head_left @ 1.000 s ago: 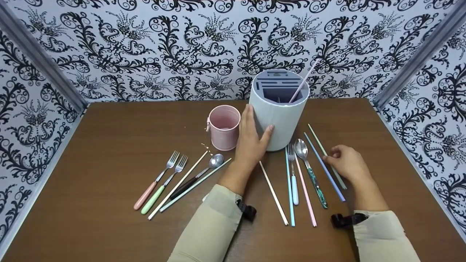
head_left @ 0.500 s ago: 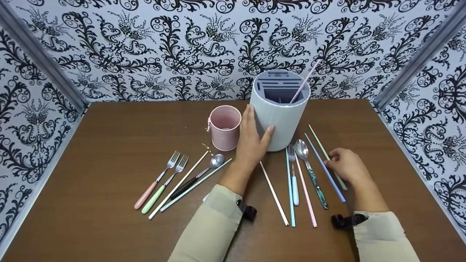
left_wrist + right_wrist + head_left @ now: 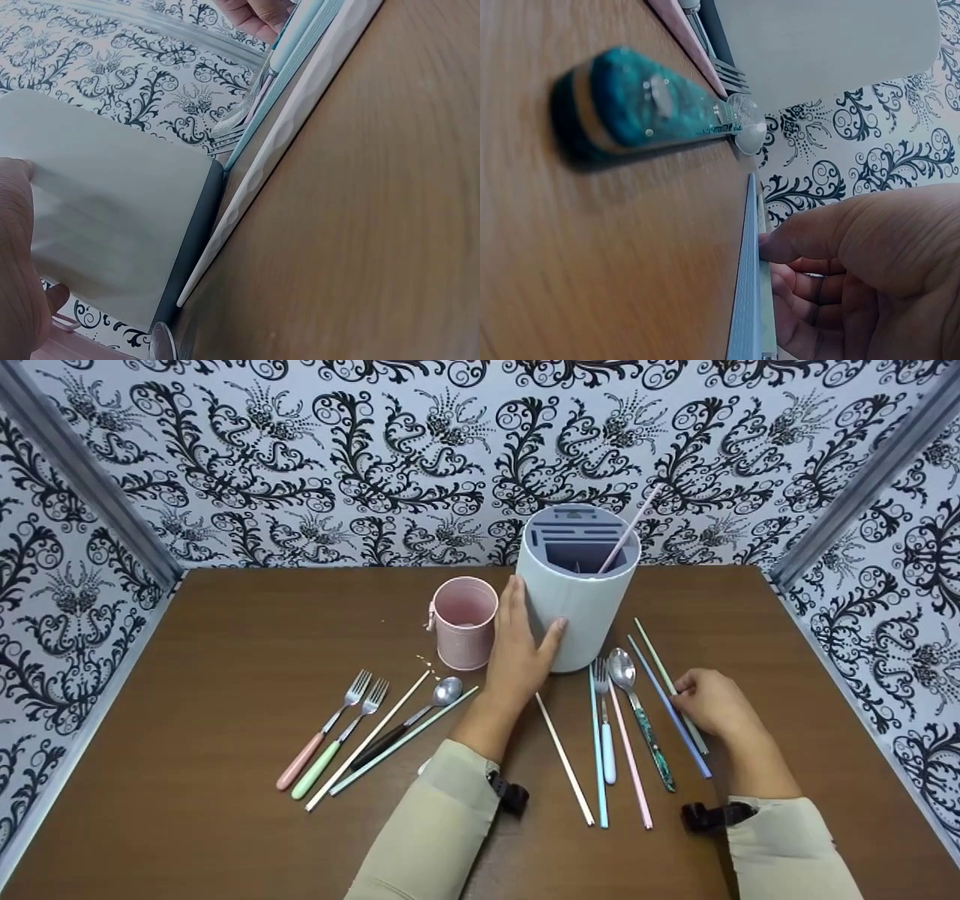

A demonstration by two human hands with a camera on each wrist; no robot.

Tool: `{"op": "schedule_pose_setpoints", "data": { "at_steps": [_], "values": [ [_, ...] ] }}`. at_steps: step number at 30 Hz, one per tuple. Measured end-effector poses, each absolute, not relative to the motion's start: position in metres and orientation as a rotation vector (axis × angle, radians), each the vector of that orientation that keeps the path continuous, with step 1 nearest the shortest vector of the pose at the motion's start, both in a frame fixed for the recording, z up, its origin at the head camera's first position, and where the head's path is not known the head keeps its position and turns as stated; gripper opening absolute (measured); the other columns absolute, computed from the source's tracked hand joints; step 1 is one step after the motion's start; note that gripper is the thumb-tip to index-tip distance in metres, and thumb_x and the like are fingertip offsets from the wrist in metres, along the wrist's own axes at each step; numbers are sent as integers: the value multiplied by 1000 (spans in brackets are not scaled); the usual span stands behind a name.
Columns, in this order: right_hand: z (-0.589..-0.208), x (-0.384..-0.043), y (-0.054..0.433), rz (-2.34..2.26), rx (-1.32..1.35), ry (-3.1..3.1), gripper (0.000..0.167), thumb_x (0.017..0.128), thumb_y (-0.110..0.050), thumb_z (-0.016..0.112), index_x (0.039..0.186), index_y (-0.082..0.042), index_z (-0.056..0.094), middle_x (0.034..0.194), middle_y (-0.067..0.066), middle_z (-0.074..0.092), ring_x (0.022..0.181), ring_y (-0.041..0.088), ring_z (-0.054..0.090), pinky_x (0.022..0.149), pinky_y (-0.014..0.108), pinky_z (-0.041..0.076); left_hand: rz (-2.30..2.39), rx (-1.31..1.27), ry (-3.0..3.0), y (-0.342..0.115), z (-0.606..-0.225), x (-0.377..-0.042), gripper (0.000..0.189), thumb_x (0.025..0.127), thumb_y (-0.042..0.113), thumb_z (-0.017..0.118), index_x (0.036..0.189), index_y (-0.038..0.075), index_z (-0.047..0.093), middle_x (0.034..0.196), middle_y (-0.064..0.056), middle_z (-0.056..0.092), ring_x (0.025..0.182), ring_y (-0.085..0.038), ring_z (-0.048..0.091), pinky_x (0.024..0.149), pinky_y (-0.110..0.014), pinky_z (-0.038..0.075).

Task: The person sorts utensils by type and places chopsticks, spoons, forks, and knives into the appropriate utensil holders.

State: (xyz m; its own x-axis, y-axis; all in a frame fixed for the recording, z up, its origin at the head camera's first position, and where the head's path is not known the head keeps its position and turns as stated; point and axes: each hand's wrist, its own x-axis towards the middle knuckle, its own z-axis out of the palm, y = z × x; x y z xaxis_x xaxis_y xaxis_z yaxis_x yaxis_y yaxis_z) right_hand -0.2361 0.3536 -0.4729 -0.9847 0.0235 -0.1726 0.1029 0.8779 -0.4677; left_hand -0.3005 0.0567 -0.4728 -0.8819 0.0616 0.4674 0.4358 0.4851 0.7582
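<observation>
My left hand [image 3: 519, 649] rests against the side of a tall white utensil holder [image 3: 581, 615], its fingers and thumb fairly straight along the wall. A pink chopstick [image 3: 632, 526] leans out of the holder's large compartment. On the right, my right hand [image 3: 716, 703] pinches a pale green chopstick [image 3: 656, 656] lying on the table; the right wrist view shows the thumb [image 3: 780, 241] against it. Beside it lies a blue chopstick [image 3: 670, 706]. Left of that are a spoon with a green marbled handle [image 3: 651, 735] and a pink chopstick on the table [image 3: 631, 757].
A pink bucket [image 3: 465, 649] stands left of the holder. Two forks [image 3: 322, 735], a black-handled spoon [image 3: 390, 744] and chopsticks lie at left. A light-blue-handled fork [image 3: 607, 750], a light blue chopstick [image 3: 601, 780] and a white chopstick [image 3: 566, 765] lie in front of the holder. Patterned walls enclose the table.
My right hand has moved slightly toward me, and the near end of the green chopstick has shifted a little left toward the blue one. My left hand stays at the holder.
</observation>
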Motion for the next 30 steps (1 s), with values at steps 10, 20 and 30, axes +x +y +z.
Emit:
{"op": "schedule_pose_setpoints", "data": {
  "at_steps": [10,20,30],
  "values": [
    [-475,-238,354,-745,96,2894,29,95,-15,64,110,9,67,99,23,71,88,33,66,81,50,55,-1361,-411,-2365,57,-473,-302,85,101,40,64,163,0,22,169,-21,26,159,-32,24,131,-41,20],
    [-476,-237,355,-766,113,2890,30,95,-16,65,112,10,67,100,22,71,89,32,66,81,49,55,-1357,-415,-2360,57,-473,-301,85,101,39,65,163,0,22,169,-21,27,159,-33,25,131,-41,20],
    [-473,-236,355,-758,121,2911,31,92,-16,62,111,8,66,101,21,71,89,31,65,81,48,53,-1346,-415,-2355,56,-473,-301,85,101,39,65,163,0,22,169,-21,27,158,-33,26,131,-42,22]
  ]
}}
